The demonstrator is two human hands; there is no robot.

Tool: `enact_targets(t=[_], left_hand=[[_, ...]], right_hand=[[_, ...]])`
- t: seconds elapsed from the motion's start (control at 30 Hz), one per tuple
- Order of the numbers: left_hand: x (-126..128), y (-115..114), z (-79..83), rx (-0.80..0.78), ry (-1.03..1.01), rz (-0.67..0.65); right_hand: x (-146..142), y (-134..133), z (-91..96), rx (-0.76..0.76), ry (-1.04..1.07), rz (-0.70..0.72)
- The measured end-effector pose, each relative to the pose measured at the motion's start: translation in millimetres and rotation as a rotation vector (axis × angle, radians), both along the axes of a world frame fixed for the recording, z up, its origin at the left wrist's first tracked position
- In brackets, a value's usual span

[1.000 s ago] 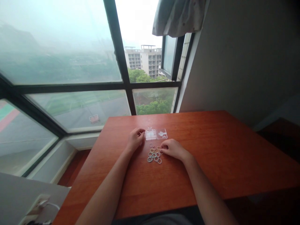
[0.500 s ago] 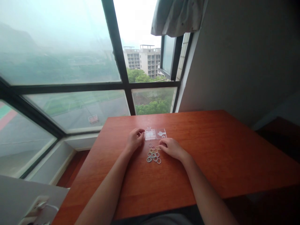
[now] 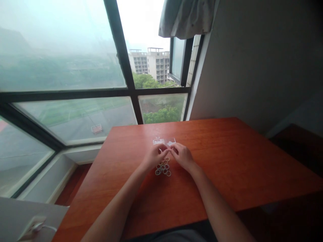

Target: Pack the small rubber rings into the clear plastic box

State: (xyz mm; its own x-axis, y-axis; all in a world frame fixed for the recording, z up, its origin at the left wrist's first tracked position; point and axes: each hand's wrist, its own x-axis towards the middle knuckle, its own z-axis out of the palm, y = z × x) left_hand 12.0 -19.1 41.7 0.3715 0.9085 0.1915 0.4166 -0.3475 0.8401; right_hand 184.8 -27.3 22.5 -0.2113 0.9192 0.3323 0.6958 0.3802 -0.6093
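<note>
My left hand [image 3: 155,155] and my right hand [image 3: 181,155] meet fingertip to fingertip over the table, both pinched closed. Whatever lies between the fingertips is too small and hidden to make out. Just below them several small pale rings [image 3: 163,167], some yellowish, lie in a loose pile on the wood. Beyond the fingers sits a clear plastic box [image 3: 158,141] with its transparent lid [image 3: 172,142] opened out to the right. My hands cover the near part of the box and the upper edge of the ring pile.
The reddish-brown wooden table [image 3: 222,161] spreads out around my hands, its far edge near a dark-framed window [image 3: 133,90]. A grey wall [image 3: 239,67] rises at the right. At lower left a white plug [image 3: 37,227] with a cable sits in a wall socket.
My left hand has left the box's left side and moved right and nearer. My right hand has risen from the rings to meet it. The view has shifted slightly.
</note>
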Motion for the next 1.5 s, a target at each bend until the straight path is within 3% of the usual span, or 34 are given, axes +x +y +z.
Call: enact_targets(t=[0.13, 0.33, 0.5, 0.57, 0.7, 0.83, 1.13, 1.5], left_hand=[[-3.0, 1.7, -3.2, -0.075, -0.051, -0.030], [-4.3, 4.8, -9.9, -0.002, 0.006, -0.018], [-20.3, 15.9, -8.3, 0.163, 0.102, 0.100], [-31.4, 22.3, -7.6, 0.207, 0.120, 0.207], [-52.9, 33.7, -10.8, 0.223, 0.189, 0.355], [-63.0, 40.5, -17.5, 0.221, 0.203, 0.423], [-53.9, 48.2, -22.8, 0.182, 0.169, 0.406], [-57.1, 45.1, -24.5, 0.134, 0.167, 0.389]], right_hand=[[-0.5, -0.7, 0.9, 0.024, 0.002, -0.020], [-0.7, -1.1, 1.1, 0.029, 0.033, -0.017], [-1.7, -0.5, -0.4, -0.020, 0.042, 0.021], [-2.3, -0.4, -1.1, -0.060, 0.029, 0.066], [-2.9, -0.8, -3.3, -0.114, 0.010, 0.122], [-2.8, -0.8, -5.7, -0.136, -0.001, 0.134], [-2.7, -2.2, -3.8, -0.166, -0.014, 0.154], [1.1, -8.4, -1.3, -0.303, 0.014, 0.303]])
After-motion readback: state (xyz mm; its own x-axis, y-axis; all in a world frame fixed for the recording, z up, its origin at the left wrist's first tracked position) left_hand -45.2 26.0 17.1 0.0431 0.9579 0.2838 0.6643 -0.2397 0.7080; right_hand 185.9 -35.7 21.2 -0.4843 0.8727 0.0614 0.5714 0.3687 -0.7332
